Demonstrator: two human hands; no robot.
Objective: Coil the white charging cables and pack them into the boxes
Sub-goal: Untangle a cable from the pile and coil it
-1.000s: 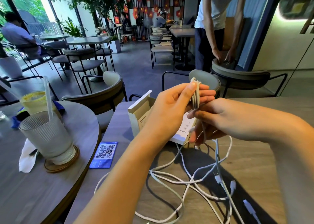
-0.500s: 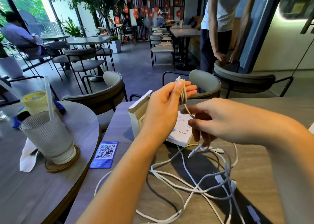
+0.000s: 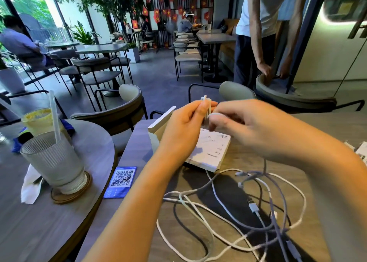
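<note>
1. Since the earlier frame, my right hand (image 3: 236,122) has closed in on the left hand (image 3: 184,126).
2. Left fingers pinch the small white cable coil (image 3: 205,107) above the open box (image 3: 208,150).
3. Right hand is motion-blurred; I cannot tell its grip.
4. Loose white cables (image 3: 228,220) lie tangled on the table (image 3: 139,142), partly behind my forearm.

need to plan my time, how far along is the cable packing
Early. Nothing looks packed yet. In hand: the left hand pinches a small coil while the blurred right hand works at it. Left: the loose cables tangled on the table, and the open box.
</note>
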